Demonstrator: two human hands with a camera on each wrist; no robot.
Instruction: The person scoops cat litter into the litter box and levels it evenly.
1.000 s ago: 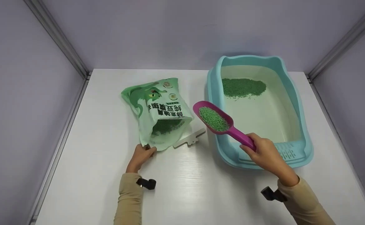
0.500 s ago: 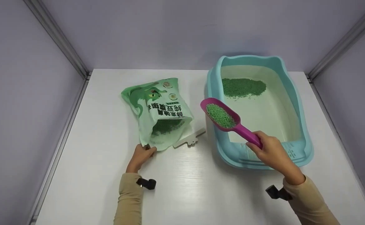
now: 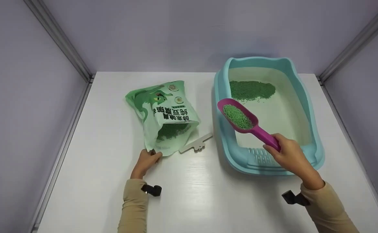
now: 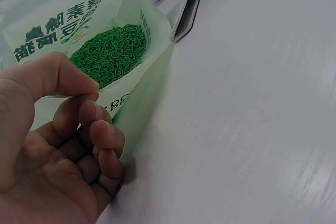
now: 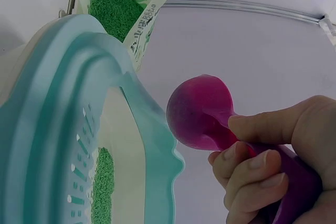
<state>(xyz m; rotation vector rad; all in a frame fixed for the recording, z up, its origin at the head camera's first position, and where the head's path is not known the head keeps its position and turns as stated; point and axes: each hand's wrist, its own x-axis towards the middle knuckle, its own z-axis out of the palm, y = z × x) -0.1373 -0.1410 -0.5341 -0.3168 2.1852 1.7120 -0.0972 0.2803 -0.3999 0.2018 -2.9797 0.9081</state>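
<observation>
My right hand [image 3: 287, 153] grips the handle of a magenta scoop [image 3: 253, 127] heaped with green pellets [image 3: 238, 116]. In the head view the scoop overlaps the left rim of a turquoise litter box [image 3: 223, 113]. A patch of darker green cat litter [image 3: 253, 90] lies at the far end of the box. On the left, my left hand [image 3: 146, 161] pinches the lip of an opened light-green litter bag [image 3: 172, 106] between thumb and forefinger, its other fingers curled. More green pellets [image 4: 118, 51] show inside the bag's mouth in the left wrist view.
A pale bag clip [image 3: 197, 144] with a metal lever lies on the white table [image 3: 189, 194], between the bag and the litter box. Grey walls [image 3: 163, 32] close off the back and both sides of the table.
My right hand has moved the filled scoop rightward and slightly farther back, from beside the litter box to over its left edge. My left hand and the bag have stayed put.
</observation>
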